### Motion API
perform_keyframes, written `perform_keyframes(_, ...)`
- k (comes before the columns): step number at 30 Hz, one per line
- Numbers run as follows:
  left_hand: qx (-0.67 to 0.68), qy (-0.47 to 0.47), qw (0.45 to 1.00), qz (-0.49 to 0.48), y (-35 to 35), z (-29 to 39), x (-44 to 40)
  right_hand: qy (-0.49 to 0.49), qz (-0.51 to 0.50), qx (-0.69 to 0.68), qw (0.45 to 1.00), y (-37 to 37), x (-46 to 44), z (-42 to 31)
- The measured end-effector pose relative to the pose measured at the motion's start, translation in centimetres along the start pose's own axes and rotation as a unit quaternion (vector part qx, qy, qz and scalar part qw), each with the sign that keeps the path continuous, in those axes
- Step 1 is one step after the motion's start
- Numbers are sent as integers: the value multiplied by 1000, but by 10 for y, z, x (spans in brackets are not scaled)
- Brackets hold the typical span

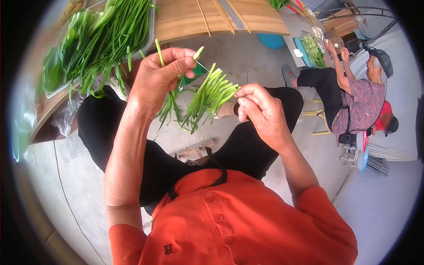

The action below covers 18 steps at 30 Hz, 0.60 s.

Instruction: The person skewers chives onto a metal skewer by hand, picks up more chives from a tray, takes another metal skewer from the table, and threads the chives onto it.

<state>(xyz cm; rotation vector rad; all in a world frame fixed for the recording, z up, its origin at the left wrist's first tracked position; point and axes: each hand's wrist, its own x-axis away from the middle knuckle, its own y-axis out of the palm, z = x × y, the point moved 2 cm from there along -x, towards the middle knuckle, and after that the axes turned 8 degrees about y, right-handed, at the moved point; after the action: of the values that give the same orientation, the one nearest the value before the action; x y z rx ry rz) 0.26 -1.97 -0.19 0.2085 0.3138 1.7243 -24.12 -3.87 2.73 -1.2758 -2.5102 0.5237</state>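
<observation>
Between my two hands hangs a row of green stalks (212, 92), threaded side by side on a thin skewer (202, 66). My left hand (165, 73) pinches a green stalk (198, 53) near the skewer's left end, with more long greens hanging below that hand. At the right end of the row, my right hand (260, 112) has its thumb and fingers closed on the skewer's end, mostly hidden by the fingertips. Above my left hand, a clear tray (151, 26) holds a large pile of long green stalks (104, 39).
Loose skewers (224, 17) lie on the wooden table (181, 20) ahead. A blue round object (270, 40) is beneath its edge. At the right, a seated person (360, 99) works beside a tray of cut greens (312, 51). Plastic bags (66, 117) hang at the left.
</observation>
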Motion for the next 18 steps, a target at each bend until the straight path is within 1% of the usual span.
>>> perform_keyframes(5,-3,1,1000,-1,2,2,-1,-7,14,-2,1000,0,-3,0)
perform_keyframes(18,-13,6,1000,-22,2,4,1,-10,9,-3,1000,0,-4,-1)
